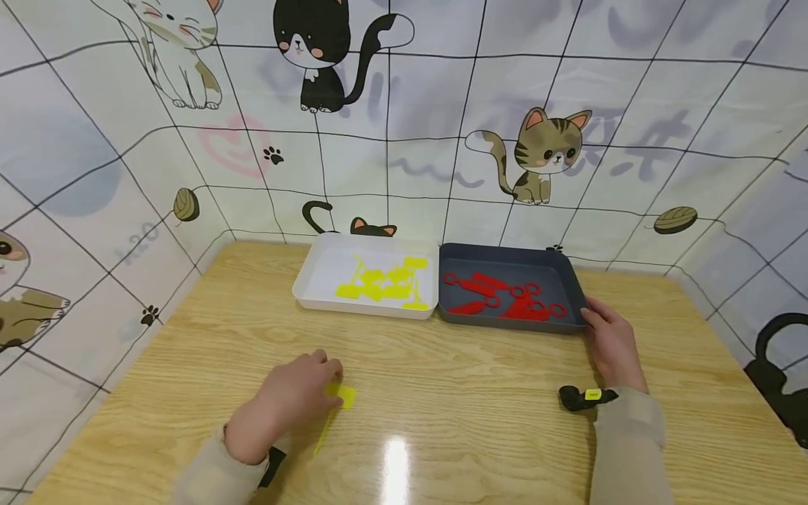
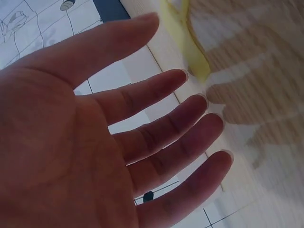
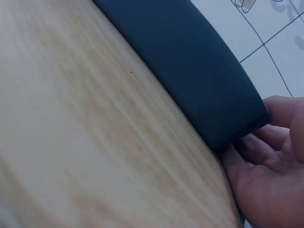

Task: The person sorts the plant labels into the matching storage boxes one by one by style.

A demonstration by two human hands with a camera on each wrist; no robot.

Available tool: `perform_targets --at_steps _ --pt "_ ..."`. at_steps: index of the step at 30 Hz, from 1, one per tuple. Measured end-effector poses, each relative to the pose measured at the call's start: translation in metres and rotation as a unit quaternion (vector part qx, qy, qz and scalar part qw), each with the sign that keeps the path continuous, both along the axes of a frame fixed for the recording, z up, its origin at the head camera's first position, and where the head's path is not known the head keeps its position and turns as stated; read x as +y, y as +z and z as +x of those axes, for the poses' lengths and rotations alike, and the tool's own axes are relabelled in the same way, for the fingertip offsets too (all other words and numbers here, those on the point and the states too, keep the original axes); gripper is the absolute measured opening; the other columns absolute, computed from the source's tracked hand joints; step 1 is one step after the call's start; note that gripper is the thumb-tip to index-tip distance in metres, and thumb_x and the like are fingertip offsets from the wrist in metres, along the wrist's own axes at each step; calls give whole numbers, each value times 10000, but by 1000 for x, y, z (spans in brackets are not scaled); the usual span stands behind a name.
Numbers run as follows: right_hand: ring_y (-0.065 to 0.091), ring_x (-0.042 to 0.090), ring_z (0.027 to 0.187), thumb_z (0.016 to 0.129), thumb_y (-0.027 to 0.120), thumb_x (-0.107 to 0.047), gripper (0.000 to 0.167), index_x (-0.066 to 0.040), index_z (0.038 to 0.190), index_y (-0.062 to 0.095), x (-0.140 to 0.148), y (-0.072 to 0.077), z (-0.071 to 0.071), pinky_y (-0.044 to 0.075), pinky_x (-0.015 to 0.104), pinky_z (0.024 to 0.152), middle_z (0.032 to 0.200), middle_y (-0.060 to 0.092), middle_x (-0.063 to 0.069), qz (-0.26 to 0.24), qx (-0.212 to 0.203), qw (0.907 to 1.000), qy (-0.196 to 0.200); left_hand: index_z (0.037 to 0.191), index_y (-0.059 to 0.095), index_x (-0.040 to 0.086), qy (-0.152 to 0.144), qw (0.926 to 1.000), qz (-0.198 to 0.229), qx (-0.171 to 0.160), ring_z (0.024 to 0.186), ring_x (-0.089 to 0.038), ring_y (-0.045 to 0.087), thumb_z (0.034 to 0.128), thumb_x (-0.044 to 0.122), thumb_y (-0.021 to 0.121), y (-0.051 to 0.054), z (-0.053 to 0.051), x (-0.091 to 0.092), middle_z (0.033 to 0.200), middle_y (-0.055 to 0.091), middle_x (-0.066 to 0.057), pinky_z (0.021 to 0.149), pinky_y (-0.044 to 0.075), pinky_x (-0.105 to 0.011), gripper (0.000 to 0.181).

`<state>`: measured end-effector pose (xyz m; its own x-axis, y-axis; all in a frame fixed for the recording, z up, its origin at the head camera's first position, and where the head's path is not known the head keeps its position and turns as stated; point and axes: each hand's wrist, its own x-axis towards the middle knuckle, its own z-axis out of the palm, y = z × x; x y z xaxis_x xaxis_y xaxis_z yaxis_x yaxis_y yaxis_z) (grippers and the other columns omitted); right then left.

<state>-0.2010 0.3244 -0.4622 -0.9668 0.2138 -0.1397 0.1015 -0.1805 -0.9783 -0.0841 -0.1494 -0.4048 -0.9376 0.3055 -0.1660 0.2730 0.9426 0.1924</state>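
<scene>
A flat yellow tag with a thin tail (image 1: 347, 397) lies on the wooden table at the front left. My left hand (image 1: 292, 393) reaches over it from the left, thumb and fingers apart. In the left wrist view the yellow tag (image 2: 191, 52) appears just beyond the thumb and index fingertips, with nothing gripped. At the back right, my right hand (image 1: 614, 345) holds the front right corner of a dark grey tray (image 1: 517, 325). The right wrist view shows its thumb and fingers around that tray corner (image 3: 237, 118); some fingertips are hidden behind the wall.
Left of the dark tray, touching it, stands a white tray (image 1: 322, 280) with several yellow tags (image 1: 375, 284) in it. Several red tags with ring ends (image 1: 527, 307) lie in the dark tray. A cat-patterned cloth (image 1: 416, 161) rises behind the table (image 1: 454, 393).
</scene>
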Motion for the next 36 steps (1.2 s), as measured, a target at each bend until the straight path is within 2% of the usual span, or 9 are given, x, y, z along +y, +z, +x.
perform_targets --at_steps 8,14,17,24,29,36 --pt "232 131 1297 896 531 -203 596 -41 1400 256 2 2 0 219 220 1024 1461 180 69 -44 47 10000 21 1060 577 125 -291 9995 -81 135 767 -161 458 663 318 777 -2 6 0 915 464 -4 489 392 -298 484" --pt "348 92 1226 878 565 -184 564 -50 1374 333 3 -2 -1 327 154 942 1418 270 76 -10 55 9999 -149 1006 575 138 -439 9987 43 237 770 -153 442 680 237 772 -4 6 1 884 448 20 498 389 -279 394" --pt "368 81 1204 877 567 -172 553 -49 1368 345 2 -3 -1 344 140 920 1396 291 76 -35 80 9998 -154 961 577 141 -443 9986 54 294 761 -147 457 701 181 755 -4 6 2 856 447 34 490 382 -273 317" --pt "259 128 1284 891 538 -167 594 -17 1393 258 2 -1 -1 222 221 1021 1431 217 90 -214 165 9996 16 942 583 134 -392 9983 21 432 661 -110 433 716 130 735 -5 6 3 815 438 36 471 360 -264 272" --pt "249 130 1291 900 524 -174 583 -23 1395 257 1 0 -1 215 227 1025 1446 209 81 -138 105 9998 23 944 595 142 -401 9965 -78 726 590 -91 414 714 79 722 -8 6 4 794 455 28 431 344 -246 269" --pt "229 132 1300 904 515 -183 579 -33 1399 254 2 0 -2 204 234 1029 1461 178 77 -128 69 9999 45 871 588 136 -338 9926 -335 1121 667 -142 456 714 76 709 -9 4 1 767 446 31 441 356 -259 207"
